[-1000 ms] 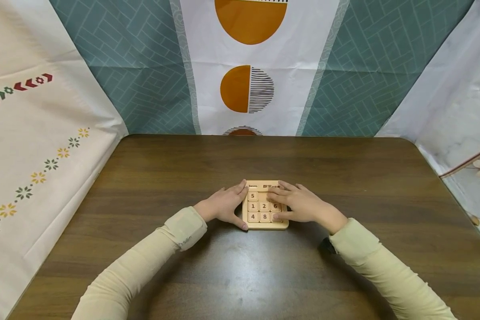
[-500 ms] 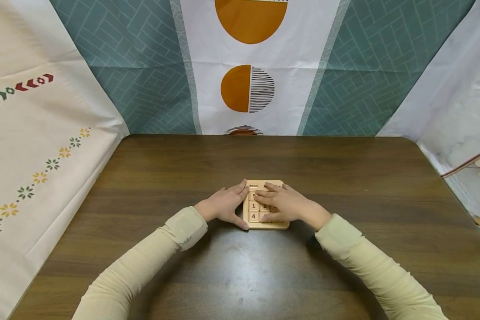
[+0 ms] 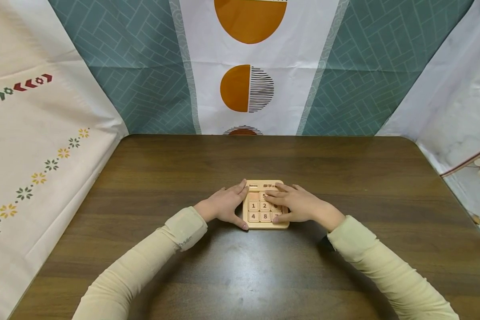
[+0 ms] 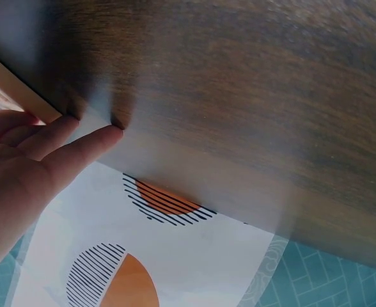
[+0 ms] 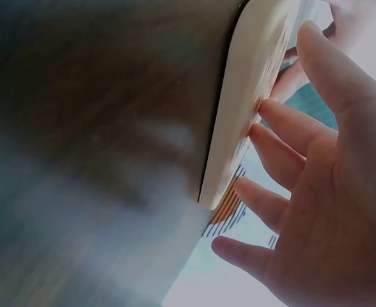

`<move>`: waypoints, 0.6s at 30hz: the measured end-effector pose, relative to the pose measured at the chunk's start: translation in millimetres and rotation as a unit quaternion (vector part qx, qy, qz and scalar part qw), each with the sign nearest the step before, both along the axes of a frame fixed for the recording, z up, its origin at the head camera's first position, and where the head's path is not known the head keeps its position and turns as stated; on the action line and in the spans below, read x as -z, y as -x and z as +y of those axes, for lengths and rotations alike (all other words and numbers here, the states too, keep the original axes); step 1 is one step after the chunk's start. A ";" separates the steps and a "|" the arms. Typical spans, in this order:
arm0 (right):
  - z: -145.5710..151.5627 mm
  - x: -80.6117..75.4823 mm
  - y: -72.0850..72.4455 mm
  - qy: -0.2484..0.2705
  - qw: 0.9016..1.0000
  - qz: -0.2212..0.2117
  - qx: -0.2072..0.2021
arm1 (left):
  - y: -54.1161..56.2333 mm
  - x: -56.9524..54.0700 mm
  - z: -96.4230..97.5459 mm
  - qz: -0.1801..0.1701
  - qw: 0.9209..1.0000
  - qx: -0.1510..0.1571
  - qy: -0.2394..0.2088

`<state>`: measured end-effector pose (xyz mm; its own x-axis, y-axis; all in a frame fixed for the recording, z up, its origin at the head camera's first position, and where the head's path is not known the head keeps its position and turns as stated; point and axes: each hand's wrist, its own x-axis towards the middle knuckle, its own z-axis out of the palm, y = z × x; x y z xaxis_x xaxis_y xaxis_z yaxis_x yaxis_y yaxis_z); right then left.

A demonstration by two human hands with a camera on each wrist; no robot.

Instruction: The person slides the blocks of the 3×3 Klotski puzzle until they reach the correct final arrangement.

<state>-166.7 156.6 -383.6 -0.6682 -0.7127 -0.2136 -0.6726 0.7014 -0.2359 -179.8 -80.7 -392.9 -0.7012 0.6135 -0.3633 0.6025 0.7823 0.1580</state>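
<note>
A pale wooden number slide puzzle lies flat on the table. My left hand spans its left edge, thumb at the near corner and fingertips at the far one, fingers fairly straight. Over the right part spreads my right hand, fingertips on the tiles, as the right wrist view also shows. The tile 5 stands in the top row's middle, partly behind a finger, and the top left slot is bare. Tiles 1, 2, 4 and 8 show; fingers partly cover the right column.
The dark wooden table reaches back to a teal and white patterned cloth. Pale cloths hang at the left and right sides.
My right hand went left across the puzzle, then back right. The tile 5 has slid from the top left slot to the top middle. My left hand has stayed put.
</note>
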 end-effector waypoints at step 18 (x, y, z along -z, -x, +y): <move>-22.6 2.9 -8.7 0.020 0.997 0.043 -0.061 | 0.2 0.6 0.3 -0.002 1.000 0.001 -0.006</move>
